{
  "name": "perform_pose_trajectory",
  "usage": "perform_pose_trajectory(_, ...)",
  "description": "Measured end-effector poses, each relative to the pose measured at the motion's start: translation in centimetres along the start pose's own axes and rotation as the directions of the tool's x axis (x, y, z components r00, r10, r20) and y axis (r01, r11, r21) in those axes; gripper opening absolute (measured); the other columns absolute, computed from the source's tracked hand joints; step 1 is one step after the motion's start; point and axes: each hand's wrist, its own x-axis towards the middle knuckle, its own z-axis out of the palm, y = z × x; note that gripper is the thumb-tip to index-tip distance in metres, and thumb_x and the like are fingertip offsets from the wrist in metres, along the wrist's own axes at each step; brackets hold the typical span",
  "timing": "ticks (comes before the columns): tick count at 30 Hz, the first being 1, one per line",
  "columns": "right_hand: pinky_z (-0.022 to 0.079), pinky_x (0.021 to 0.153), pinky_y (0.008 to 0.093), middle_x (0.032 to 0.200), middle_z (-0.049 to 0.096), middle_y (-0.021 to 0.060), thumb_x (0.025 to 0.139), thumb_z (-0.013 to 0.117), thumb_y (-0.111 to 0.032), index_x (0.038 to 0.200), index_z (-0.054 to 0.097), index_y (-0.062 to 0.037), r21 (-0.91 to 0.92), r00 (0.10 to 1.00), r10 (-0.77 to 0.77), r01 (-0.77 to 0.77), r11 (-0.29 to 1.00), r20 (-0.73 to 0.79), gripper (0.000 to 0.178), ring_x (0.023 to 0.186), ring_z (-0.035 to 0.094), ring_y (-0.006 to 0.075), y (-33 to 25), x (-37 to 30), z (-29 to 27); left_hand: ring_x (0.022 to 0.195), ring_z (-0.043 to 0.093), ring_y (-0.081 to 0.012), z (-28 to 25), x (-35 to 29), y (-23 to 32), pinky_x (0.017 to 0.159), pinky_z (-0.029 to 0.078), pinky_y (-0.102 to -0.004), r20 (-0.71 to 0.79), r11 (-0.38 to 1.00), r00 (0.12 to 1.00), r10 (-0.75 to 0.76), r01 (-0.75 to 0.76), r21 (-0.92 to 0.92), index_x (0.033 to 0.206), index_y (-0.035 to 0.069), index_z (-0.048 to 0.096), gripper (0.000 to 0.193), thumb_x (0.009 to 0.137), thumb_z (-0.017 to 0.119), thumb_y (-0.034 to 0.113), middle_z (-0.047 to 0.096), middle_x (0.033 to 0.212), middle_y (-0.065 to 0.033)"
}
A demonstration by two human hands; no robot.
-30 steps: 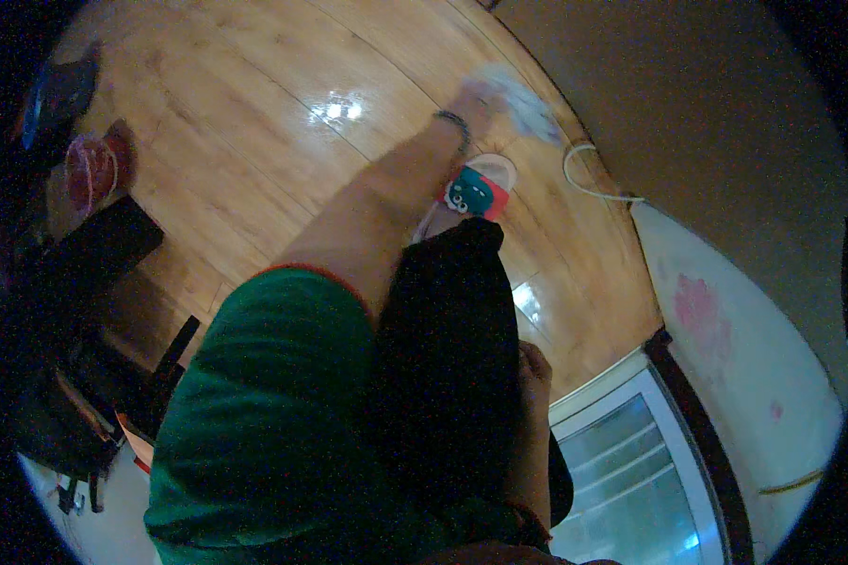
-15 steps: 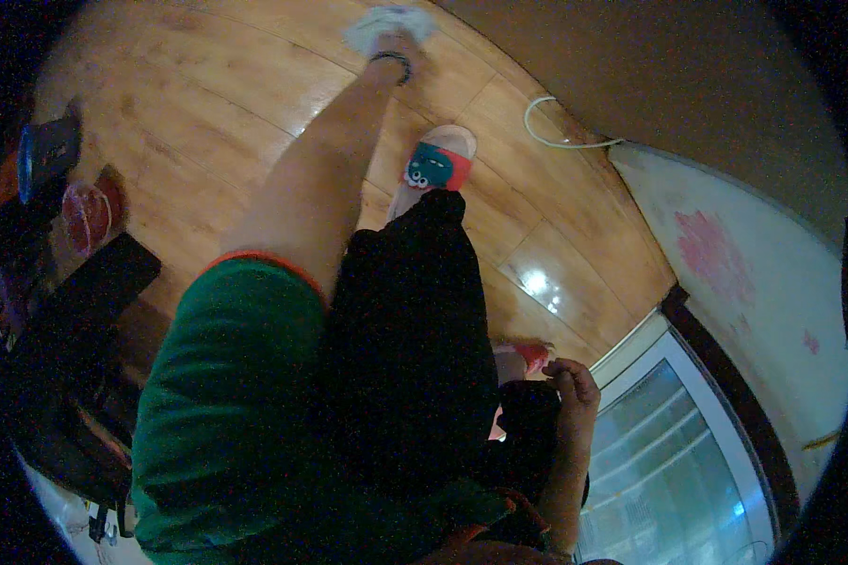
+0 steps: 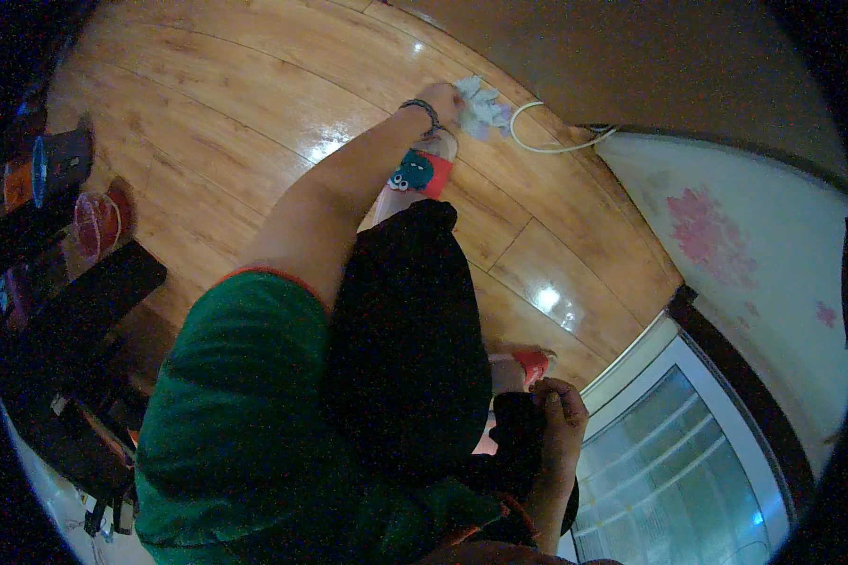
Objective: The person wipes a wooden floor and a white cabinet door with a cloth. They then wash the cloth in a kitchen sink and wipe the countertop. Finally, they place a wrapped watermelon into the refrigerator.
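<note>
My left hand (image 3: pixel 440 101), with a dark braided bracelet on its wrist, reaches down to the floor just beyond the front of my left slipper. Its fingers are closed on a crumpled pale cloth (image 3: pixel 482 108) that lies against the floorboards, white with bluish tints. Beside my right knee, my right hand (image 3: pixel 562 405) is curled with thumb and fingers together, and nothing shows in it. The slipper (image 3: pixel 422 169) carries a green and red cartoon strap. Part of a red-strapped slipper (image 3: pixel 534 365) shows near my right hand.
A white cable (image 3: pixel 528 141) loops out onto the wooden floor (image 3: pixel 226 104) by the brown furniture panel. At right stand a pink-stained white wall (image 3: pixel 707 235) and a framed glass door (image 3: pixel 674 461). A red basket (image 3: pixel 97 224) and dark furniture are at left.
My left hand has drawn the cloth nearer and to the right across the floor, toward the white cable. My right hand has shifted slightly lower, staying beside my knee.
</note>
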Motion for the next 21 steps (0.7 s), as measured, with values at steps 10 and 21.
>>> perform_pose_trajectory(10, 0.047, 0.074, 0.0281, 0.091, 0.061, 0.0102, 0.086, 0.047, -0.005, 0.099, 0.055, 0.0013, -0.199, 0.981, -0.118, 0.148, 0.969, 0.157, 0.017, 0.079, 0.059, 0.0179, -3.8, 0.3, -0.5, 0.122, 0.032, -0.0292, 2.7, 5.6, -3.6, 0.095, 0.037, -0.0396, -0.071, 0.834, 0.963, -0.261, 0.262, 0.486, 0.132, 0.008, 0.033, 0.076, 0.073, 0.057, 0.05, 0.024, 0.14, -0.0105)
perform_pose_trajectory(21, 0.046, 0.072, 0.0257, 0.09, 0.062, 0.0085, 0.086, 0.049, -0.005, 0.097, 0.057, 0.0011, -0.095, 0.995, 0.02, -0.011, 0.995, 0.099, 0.015, 0.08, 0.057, 0.015, -7.0, 1.1, 0.1, 0.123, 0.033, -0.0301, -1.5, 5.4, 2.5, 0.097, 0.036, -0.0443, 0.166, 0.831, 0.829, -0.534, 0.478, 0.284, 0.139, 0.008, 0.012, 0.098, 0.067, 0.066, 0.047, 0.033, 0.136, -0.0076)
